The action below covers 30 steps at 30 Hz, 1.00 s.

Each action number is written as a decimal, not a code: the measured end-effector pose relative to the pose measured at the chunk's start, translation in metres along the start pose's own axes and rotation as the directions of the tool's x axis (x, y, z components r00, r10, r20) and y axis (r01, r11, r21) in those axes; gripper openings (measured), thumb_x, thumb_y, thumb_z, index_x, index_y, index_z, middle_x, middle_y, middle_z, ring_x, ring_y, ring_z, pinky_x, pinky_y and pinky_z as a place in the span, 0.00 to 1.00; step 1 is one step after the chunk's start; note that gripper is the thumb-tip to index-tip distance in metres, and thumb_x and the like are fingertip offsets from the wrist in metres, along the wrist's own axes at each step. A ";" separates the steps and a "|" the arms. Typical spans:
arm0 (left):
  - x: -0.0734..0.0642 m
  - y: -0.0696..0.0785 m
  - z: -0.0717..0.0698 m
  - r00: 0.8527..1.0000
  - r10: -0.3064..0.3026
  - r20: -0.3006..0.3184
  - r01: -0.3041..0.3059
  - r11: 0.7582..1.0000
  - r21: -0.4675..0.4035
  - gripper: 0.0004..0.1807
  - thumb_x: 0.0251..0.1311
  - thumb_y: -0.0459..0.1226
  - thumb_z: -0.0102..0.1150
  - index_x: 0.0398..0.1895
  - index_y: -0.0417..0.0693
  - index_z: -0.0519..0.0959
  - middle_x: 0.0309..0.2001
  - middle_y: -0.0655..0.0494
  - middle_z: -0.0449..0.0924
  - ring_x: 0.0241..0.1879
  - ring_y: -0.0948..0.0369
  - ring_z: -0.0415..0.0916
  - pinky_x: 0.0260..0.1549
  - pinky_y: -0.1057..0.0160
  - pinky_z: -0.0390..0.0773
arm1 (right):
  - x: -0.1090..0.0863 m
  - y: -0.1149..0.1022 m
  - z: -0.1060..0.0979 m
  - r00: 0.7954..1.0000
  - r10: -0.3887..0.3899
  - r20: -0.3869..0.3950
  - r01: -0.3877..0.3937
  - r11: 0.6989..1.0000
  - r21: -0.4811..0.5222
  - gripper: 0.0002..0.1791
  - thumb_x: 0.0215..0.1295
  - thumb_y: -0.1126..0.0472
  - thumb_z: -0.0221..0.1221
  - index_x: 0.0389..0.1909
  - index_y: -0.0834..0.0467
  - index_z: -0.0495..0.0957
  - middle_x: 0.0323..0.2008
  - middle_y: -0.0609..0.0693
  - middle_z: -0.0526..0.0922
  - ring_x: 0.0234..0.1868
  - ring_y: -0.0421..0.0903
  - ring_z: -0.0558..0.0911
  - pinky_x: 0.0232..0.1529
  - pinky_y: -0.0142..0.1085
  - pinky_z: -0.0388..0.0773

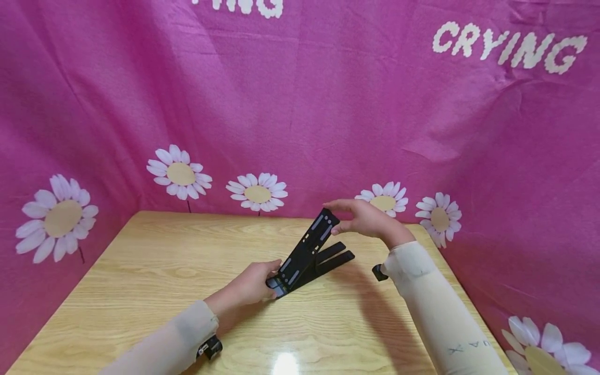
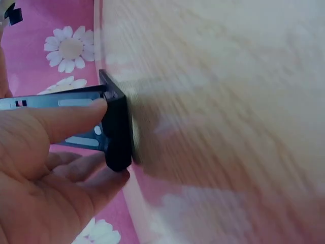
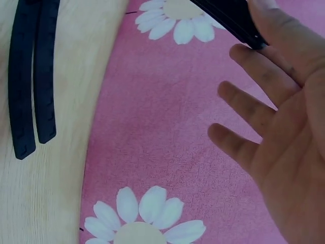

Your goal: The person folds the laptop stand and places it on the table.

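A pink cloth (image 1: 300,114) fills the upper part of the head view, and the wooden table (image 1: 164,250) spreads across the lower part. The black stand (image 1: 303,254) is just below the centre of the frame, spread into a V that opens to the upper right. Its slotted panel (image 1: 294,265) slants up from the lower left; the two legs (image 1: 336,264) reach out to the right beneath it. Whether the leg tips touch the table, I cannot tell.

The left hand (image 1: 255,283) grips the stand's lower end, thumb on one side and fingers on the other. This looks like the anchor: best held firm and low, so that the stand does not twist when the panel's angle changes. The right hand (image 1: 367,217) pinches the panel's top end between thumb and fingers, at upper right of the stand, with other fingers spread away. A light, even pull along the hinge's swing should serve better than a sideways one.

In the left-wrist view, the thumb (image 2: 76,119) lies near the joint beside the end block (image 2: 118,134); fingertips should stay clear of any closing gap.
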<state>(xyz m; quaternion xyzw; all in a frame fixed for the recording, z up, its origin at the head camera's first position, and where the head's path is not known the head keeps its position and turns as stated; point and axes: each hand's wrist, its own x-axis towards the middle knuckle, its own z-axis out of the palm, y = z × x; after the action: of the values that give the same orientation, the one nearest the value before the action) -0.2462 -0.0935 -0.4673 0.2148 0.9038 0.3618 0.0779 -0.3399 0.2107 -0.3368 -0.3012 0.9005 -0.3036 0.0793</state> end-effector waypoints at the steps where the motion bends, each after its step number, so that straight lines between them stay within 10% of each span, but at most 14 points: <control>1: -0.001 0.000 -0.001 1.000 0.002 -0.007 -0.002 1.000 0.014 0.46 0.47 0.23 0.76 0.72 0.27 0.65 0.62 0.35 0.79 0.58 0.47 0.81 0.52 0.56 0.81 | 0.000 0.000 -0.001 1.000 -0.010 0.010 0.010 1.000 0.014 0.41 0.60 0.56 0.74 0.74 0.52 0.69 0.72 0.52 0.73 0.74 0.54 0.69 0.74 0.54 0.64; 10: -0.006 -0.004 0.006 0.996 -0.048 -0.077 0.053 0.997 0.057 0.47 0.43 0.28 0.80 0.69 0.24 0.67 0.51 0.38 0.84 0.46 0.54 0.79 0.53 0.52 0.80 | 0.004 0.005 -0.003 0.995 -0.034 0.094 0.025 0.995 0.097 0.40 0.66 0.58 0.69 0.77 0.50 0.65 0.75 0.52 0.69 0.77 0.56 0.64 0.76 0.57 0.60; 30: -0.001 -0.037 -0.013 0.995 -0.013 -0.096 0.021 0.996 0.086 0.42 0.47 0.25 0.76 0.69 0.30 0.71 0.55 0.42 0.84 0.59 0.50 0.79 0.62 0.50 0.77 | -0.007 -0.017 0.022 0.993 0.059 -0.100 -0.051 0.995 0.084 0.37 0.57 0.54 0.75 0.68 0.57 0.75 0.62 0.54 0.82 0.65 0.52 0.80 0.69 0.51 0.72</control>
<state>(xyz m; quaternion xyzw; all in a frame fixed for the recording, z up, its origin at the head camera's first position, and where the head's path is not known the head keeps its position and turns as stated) -0.2617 -0.1258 -0.4828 0.1927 0.9232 0.3314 0.0283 -0.3189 0.1934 -0.3445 -0.2568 0.8982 -0.3526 0.0537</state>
